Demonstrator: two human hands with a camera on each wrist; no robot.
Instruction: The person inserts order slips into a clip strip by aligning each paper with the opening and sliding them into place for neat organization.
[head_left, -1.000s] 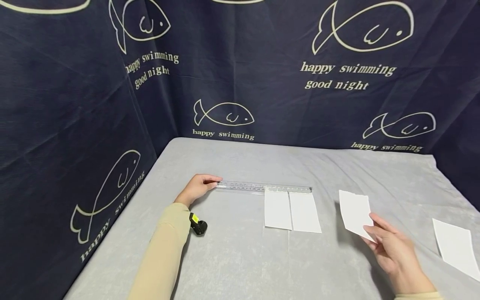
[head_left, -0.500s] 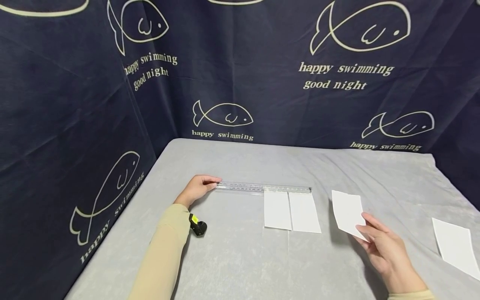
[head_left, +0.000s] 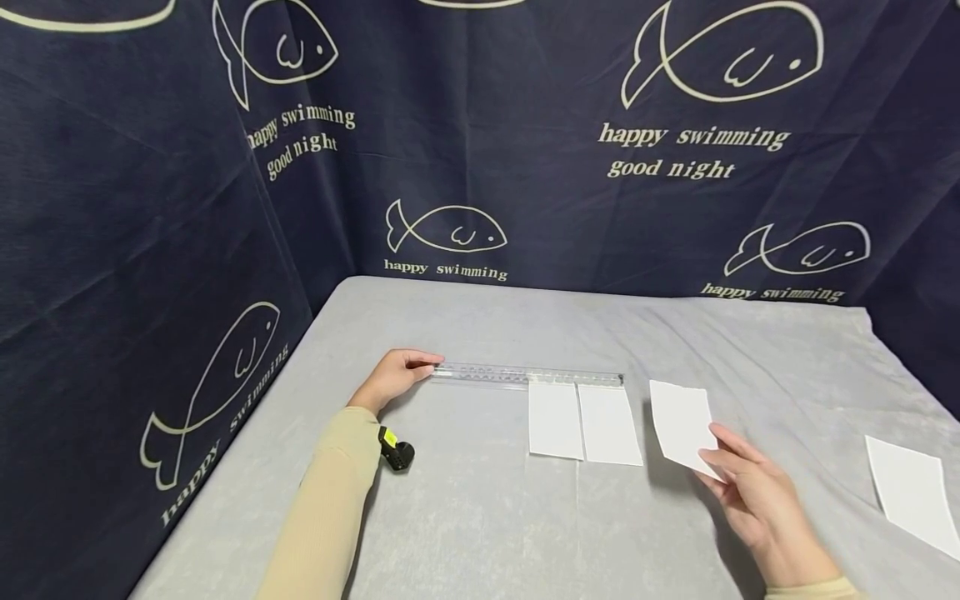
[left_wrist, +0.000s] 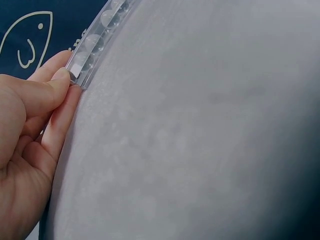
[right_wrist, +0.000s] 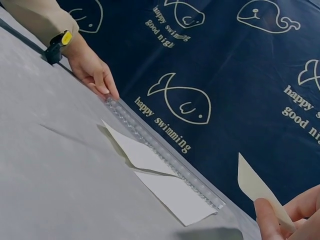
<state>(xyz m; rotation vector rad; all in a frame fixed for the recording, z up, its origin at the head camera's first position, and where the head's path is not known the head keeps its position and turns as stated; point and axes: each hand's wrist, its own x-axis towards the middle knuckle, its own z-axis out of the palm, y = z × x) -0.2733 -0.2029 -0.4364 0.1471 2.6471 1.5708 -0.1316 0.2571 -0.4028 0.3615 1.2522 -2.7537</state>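
Observation:
My left hand [head_left: 393, 379] pinches the left end of a long clear plastic strip [head_left: 480, 374] at the back of the table. Round see-through shapes run along the strip [left_wrist: 95, 42] in the left wrist view. Two white paper cards [head_left: 555, 421] lie side by side, their top edges at the strip's right half; a narrow gap parts them. Whether they lie under or against it, I cannot tell. To their right, my right hand [head_left: 761, 500] holds another white paper card [head_left: 681, 425] between thumb and fingers, raised off the table and slightly bent.
A further white paper card [head_left: 911, 492] lies at the table's right edge. The grey cloth on the table [head_left: 465, 525] has creases at the back right. Dark blue curtains [head_left: 562, 225] with fish drawings rise behind and to the left. A black wrist camera [head_left: 396, 452] sits on the left sleeve.
My right hand has carried its white paper card leftward, closer to the two cards at the strip. The left hand and the strip have stayed in place.

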